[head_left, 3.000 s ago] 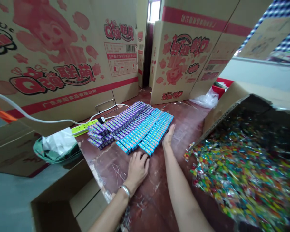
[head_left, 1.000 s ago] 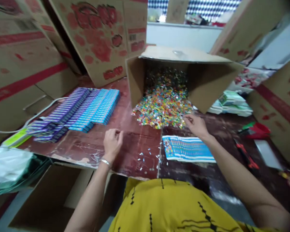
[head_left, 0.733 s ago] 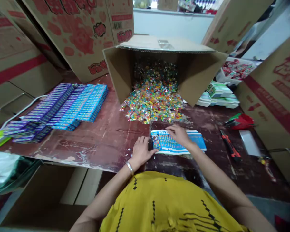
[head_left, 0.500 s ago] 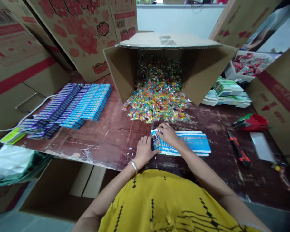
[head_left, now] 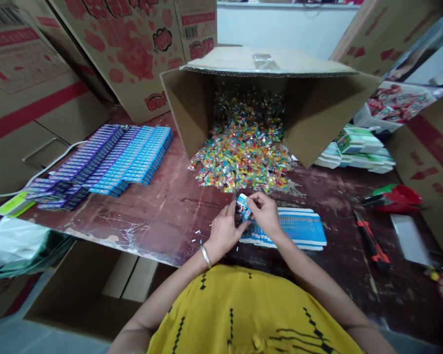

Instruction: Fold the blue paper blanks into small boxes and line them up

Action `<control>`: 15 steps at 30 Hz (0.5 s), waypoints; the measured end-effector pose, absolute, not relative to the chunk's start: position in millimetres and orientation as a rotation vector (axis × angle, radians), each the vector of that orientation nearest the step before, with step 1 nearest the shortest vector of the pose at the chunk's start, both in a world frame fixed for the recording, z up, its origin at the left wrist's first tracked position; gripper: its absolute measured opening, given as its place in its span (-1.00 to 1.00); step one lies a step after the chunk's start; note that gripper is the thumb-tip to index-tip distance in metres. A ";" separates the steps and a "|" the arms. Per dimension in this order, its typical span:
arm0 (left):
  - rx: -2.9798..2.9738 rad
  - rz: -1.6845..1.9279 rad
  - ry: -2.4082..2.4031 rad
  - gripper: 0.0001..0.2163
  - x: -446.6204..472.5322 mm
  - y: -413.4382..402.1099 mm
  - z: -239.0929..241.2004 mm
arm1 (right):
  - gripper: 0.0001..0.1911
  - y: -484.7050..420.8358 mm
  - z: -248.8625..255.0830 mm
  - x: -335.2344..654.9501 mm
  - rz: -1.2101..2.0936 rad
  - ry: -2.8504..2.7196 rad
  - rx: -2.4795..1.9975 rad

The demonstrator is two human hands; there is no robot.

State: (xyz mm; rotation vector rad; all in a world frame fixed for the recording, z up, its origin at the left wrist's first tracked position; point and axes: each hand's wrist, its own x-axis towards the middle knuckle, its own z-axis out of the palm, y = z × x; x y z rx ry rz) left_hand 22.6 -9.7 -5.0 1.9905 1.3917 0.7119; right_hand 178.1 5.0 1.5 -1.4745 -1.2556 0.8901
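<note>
My left hand [head_left: 224, 230] and my right hand [head_left: 265, 214] both grip one small flat blue carton [head_left: 242, 208] with a printed front, tilted up off the table. The left fingers and thumb close round its left and lower edges. My right thumb and fingertips pinch its upper right corner. Under and to the right of my right wrist lies a fanned row of flat blue cartons [head_left: 302, 228]. Just beyond the hands, a heap of small clear packets of colourful candies [head_left: 243, 162] spills from a cardboard box [head_left: 310, 113] lying on its side.
Filled purple boxes [head_left: 92, 152] and blue boxes [head_left: 143, 152] stand in rows at left. A red-and-black box cutter [head_left: 371, 241], a red scoop-like thing [head_left: 408, 196] and green-and-white cartons [head_left: 365, 147] lie at right. An open cardboard box [head_left: 77, 290] sits below the table edge.
The front blue carton has been lifted from the end of the fanned row. My right hand has gone from lying on the row to pinching the carton's corner.
</note>
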 end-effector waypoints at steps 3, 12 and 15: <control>1.750 0.753 1.134 -0.43 18.1 0.4 1.7 | -0.70 -5.6 5.4 178.7 0.908 -1.378 -1.373; 1.180 0.548 0.568 -0.53 -10.6 5.9 12.8 | -0.77 -13.0 31.6 207.6 1.277 -1.892 -1.273; 1.221 0.478 0.567 -0.62 -13.6 4.0 10.4 | -0.81 -8.5 42.5 210.7 1.755 -1.947 -1.163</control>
